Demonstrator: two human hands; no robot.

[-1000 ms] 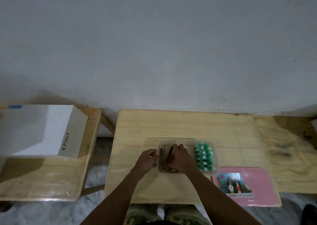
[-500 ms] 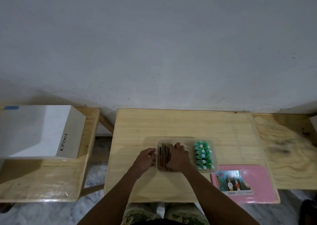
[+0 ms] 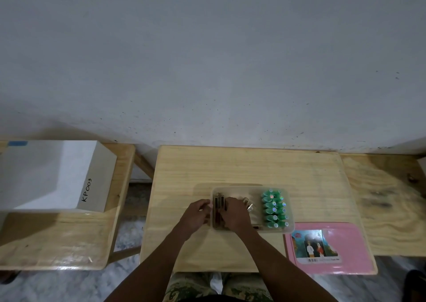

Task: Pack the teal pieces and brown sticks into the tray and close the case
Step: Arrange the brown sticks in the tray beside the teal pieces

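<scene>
Right hand (image 3: 235, 216) covers the brown sticks (image 3: 217, 211), pinching or pressing I cannot tell; left hand (image 3: 198, 214) grips the tray (image 3: 237, 189) at its 9 o'clock wall. The stick that slanted a second ago now lies straight, and the teal pieces (image 3: 274, 209) sit at the tray's 3 o'clock, so closing the pink case (image 3: 350, 244), at 4 o'clock, looks next.

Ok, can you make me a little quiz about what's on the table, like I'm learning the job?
1. True or false: the teal pieces stand in the right end of the tray.
2. What lies on the table just right of the tray's near corner? A) pink lid B) blue cup C) red book
3. Fill in: the white box is marked KP___.
Key: 1 true; 2 A; 3 003.
</scene>
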